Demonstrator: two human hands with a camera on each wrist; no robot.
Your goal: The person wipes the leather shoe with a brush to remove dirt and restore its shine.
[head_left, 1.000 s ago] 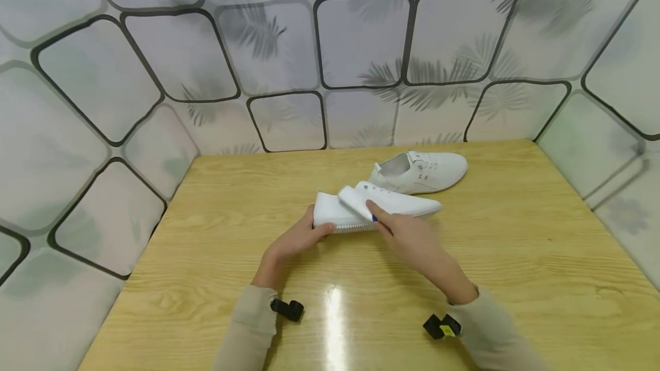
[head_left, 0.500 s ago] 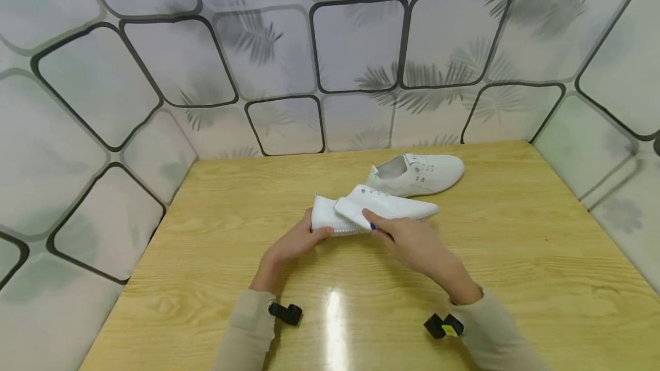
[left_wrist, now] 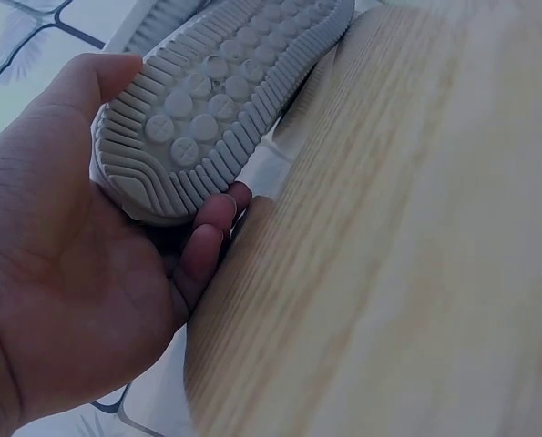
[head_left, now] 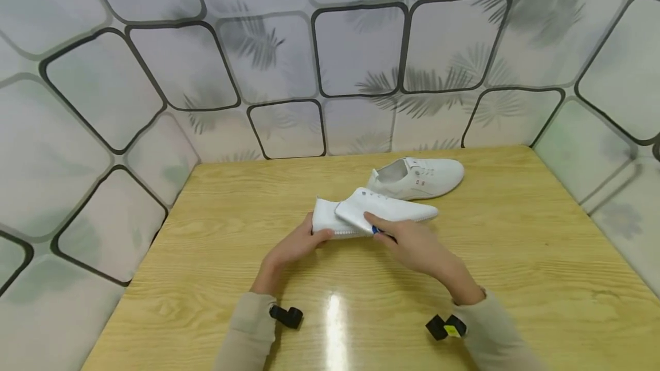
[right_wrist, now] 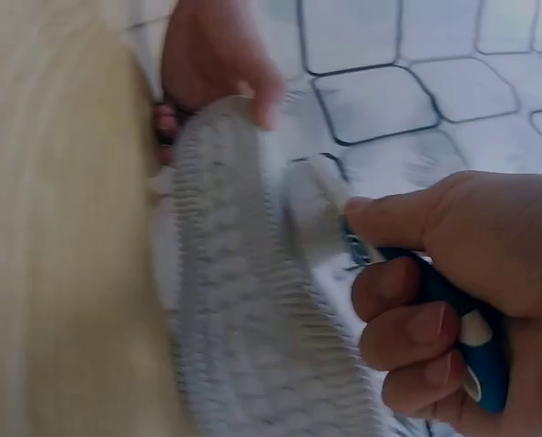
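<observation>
A white lace-up shoe [head_left: 404, 209] is held tilted on its side above the wooden table, toe to the right. My left hand [head_left: 295, 245] grips it by the heel, thumb on the edge of the ridged sole [left_wrist: 218, 96] and fingers round the other side. In my right hand [head_left: 419, 245] is a brush [right_wrist: 434, 289] with a blue-and-white handle, fingers curled round it and thumb along its neck. The brush's pale head [right_wrist: 311, 211] lies against the shoe's side near the opening; its bristles are not clearly visible.
A second white shoe [head_left: 435, 177] stands upright on the table [head_left: 247, 188] just behind the held one, toe to the right. Patterned panels [head_left: 361, 50] enclose the table at the back and both sides.
The brush has shifted slightly along the shoe's side, and more of its blue handle shows. My left hand keeps its grip on the heel. The head view has tilted a little.
</observation>
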